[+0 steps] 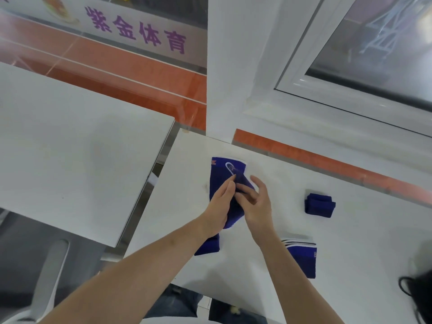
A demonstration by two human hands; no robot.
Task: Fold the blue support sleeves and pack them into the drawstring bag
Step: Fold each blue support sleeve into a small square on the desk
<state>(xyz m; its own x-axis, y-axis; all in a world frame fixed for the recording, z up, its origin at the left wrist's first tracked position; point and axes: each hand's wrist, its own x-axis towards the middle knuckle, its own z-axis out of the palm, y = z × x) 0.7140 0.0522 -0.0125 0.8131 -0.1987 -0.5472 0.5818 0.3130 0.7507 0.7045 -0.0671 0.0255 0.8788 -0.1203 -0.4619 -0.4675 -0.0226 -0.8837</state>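
Folding step in hand. Both hands work one blue support sleeve (pixel 218 181) lying near the far edge of the white table (pixel 339 265), toward its far left corner. Right hand (pixel 256 204): thumb and first fingers pinched on a turned-up flap of the sleeve, the other fingers spread loose. Left hand (pixel 217 206): laid flat on the sleeve's body, fingers together, forefinger tip at the flap.

Elsewhere on the table:
- folded sleeve (pixel 319 205), a compact block, toward the right edge, well apart from the hands.
- striped sleeve (pixel 302 257), white-banded at one end, unfolded, near the front edge, beside the right forearm.
- another blue piece (pixel 208 247) showing under the left wrist; whether separate or part of the held sleeve, cannot tell.
- dark bag (pixel 420 277) with cord, at the right edge, partly cut off; probably the drawstring bag.

Judgement: early to middle of task; one folded, none packed. Next move calls for carrying the flap across and pressing it flat while the left hand pins the body.

Writing: purple characters 紫金体育 on the wall sign (pixel 138 29). A small logo at the sleeve's far corner, too small to read.
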